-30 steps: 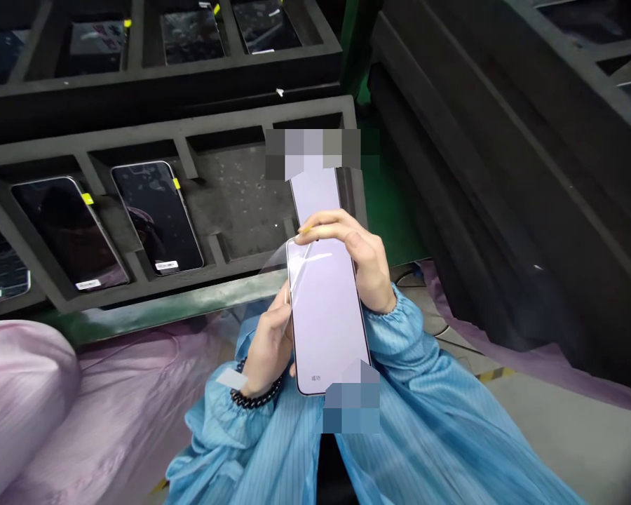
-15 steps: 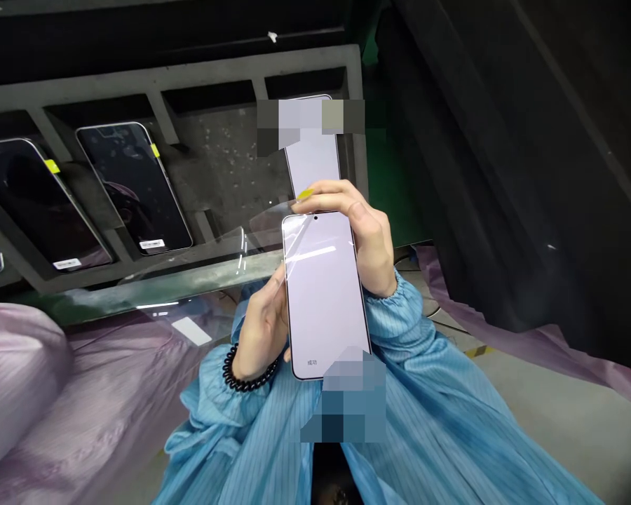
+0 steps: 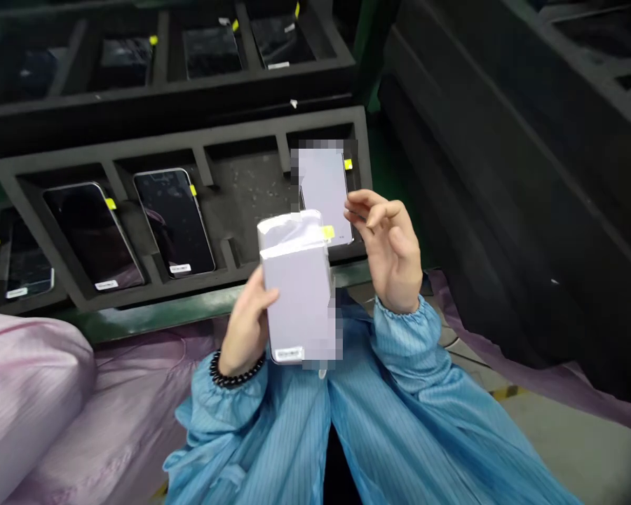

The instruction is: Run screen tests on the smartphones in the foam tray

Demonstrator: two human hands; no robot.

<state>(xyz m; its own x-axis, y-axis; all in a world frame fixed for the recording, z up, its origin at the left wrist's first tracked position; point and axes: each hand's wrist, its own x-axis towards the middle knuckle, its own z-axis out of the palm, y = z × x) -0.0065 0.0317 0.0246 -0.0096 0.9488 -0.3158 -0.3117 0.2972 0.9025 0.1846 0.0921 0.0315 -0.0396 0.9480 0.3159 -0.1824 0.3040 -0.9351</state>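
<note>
My left hand [image 3: 246, 324] grips a smartphone [image 3: 297, 301] by its left edge, thumb resting on the front. The phone's screen is lit pale, and a clear film [image 3: 293, 228] lies over it, wrinkled and shiny near the top. A yellow tab [image 3: 327, 232] sticks out at its upper right, and a white label [image 3: 289, 353] sits near the bottom. To the right of that phone, my right hand [image 3: 392, 249] is raised with loosely curled fingers apart and nothing visible in them. Its fingertips are close to another lit phone [image 3: 323, 186] lying in the tray.
A dark foam tray [image 3: 189, 151] holds two dark-screened phones [image 3: 174, 221] with yellow tabs. More trays with phones [image 3: 213, 50] stand behind and at the left. Black foam stacks [image 3: 484, 175] rise on the right. Someone in pink clothing [image 3: 31, 393] is at my left.
The film that hung off to the left now covers the phone's screen. My right hand has left the phone's top and moved right. The view shows more trays.
</note>
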